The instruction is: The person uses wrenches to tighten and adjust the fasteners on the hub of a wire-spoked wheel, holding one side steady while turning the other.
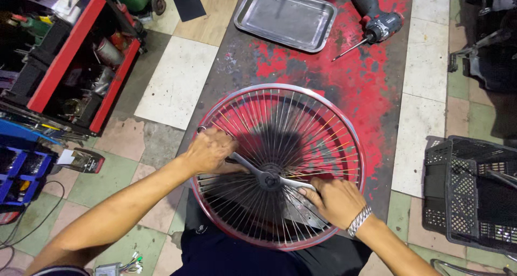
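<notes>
A spoked wheel (301, 120) with a shiny rim lies flat in front of me, its hub (269, 176) at the centre. My left hand (210, 151) grips a metal wrench (245, 163) that reaches from the left into the hub. My right hand (335, 200), with a metal watch on the wrist, is closed on a second wrench (296, 183) that runs out from the hub to the right. Both tools meet at the hub axle.
A steel tray (285, 16) and a cordless drill (377, 20) lie on the red-stained mat (371, 87) beyond the wheel. A red tool cart (70, 60) stands at the left, a black plastic crate (474, 192) at the right.
</notes>
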